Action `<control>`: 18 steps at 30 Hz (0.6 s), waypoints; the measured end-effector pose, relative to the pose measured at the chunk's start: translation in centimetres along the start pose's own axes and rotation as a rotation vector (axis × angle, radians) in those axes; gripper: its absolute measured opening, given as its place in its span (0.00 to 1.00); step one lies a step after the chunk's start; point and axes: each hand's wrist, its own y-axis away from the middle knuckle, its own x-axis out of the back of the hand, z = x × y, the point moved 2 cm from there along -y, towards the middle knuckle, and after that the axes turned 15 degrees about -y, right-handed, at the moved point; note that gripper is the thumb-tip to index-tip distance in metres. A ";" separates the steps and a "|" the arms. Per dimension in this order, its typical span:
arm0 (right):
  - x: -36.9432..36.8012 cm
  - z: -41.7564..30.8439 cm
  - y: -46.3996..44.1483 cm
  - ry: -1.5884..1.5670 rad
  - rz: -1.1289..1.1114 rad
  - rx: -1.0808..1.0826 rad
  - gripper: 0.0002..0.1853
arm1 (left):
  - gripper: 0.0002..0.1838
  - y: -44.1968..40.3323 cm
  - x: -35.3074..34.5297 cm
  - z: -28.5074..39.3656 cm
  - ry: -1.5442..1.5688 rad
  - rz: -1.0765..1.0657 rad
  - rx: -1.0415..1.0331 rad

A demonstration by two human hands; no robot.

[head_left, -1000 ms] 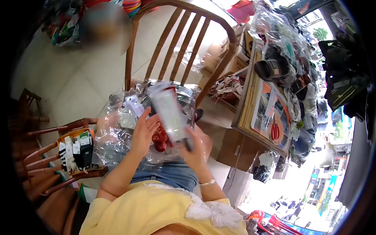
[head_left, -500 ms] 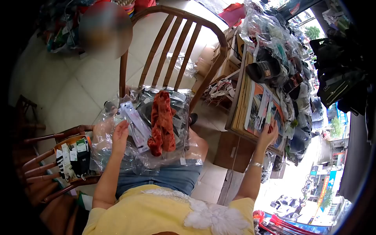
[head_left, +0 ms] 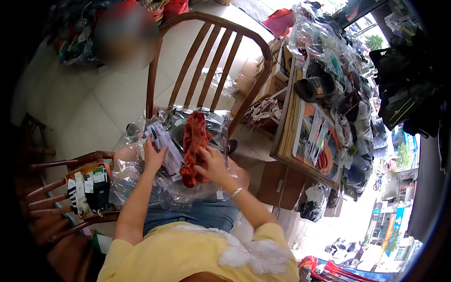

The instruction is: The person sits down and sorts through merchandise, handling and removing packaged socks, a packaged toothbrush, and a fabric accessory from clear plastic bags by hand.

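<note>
Right hand [head_left: 213,165]: fingers bent, grip pinching the side of a red fluffy cloth [head_left: 194,134], which lies lengthwise over the person's lap, on a clear plastic bag [head_left: 129,181]. Left hand [head_left: 154,156]: thumb and fingers apart, at the near edge of a pale packet [head_left: 170,152] that lies slantwise beside the cloth; cannot tell whether that grip has closed on it. A slim dark item shows at the packet's far end.

Farther out: wooden chair [head_left: 206,17] facing the lap, its slatted back upright. To the right, the table [head_left: 278,141], with flat pale packets [head_left: 317,137] on a printed sheet, a red item [head_left: 322,160] and a dark sandal [head_left: 310,89]. To the left, gloves [head_left: 90,188] with tags, in a holder on another chair.

How far along: the red cloth is out on top, not sealed in plastic; the pale packet lies loose beside it, not joined to it. The flat packets on the table are apart from both hands. Dark goods in the lap remain under or inside the plastic. Seems partway, nothing visibly finished.

Hard to read: glare and creases mask the bag's contents and mouth; right fingertips partly sunk in pile; packet print too small; a blurred disc covers the upper left.
</note>
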 end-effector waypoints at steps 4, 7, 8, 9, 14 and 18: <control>-5.1 -0.8 -0.4 0.088 0.093 -0.036 0.35 | 0.38 -0.6 -1.2 -0.1 0.007 0.061 0.013; -5.8 -1.3 -0.9 0.055 0.153 -0.124 0.32 | 0.27 -0.3 -0.7 1.7 -0.062 0.094 -0.027; -5.7 -1.4 -1.4 0.014 0.185 -0.167 0.28 | 0.27 -0.4 -0.8 1.8 -0.059 0.093 -0.028; -5.6 -1.4 -1.8 -0.028 0.215 -0.209 0.25 | 0.23 -0.5 -0.9 1.8 -0.124 0.072 -0.012; -5.1 0.6 -2.8 -0.430 0.275 -0.366 0.18 | 0.16 -0.7 -0.9 1.0 -0.226 0.054 0.039; -1.3 -3.2 -2.4 -0.967 0.310 -0.483 0.18 | 0.16 -0.1 2.0 3.3 0.130 0.280 -0.136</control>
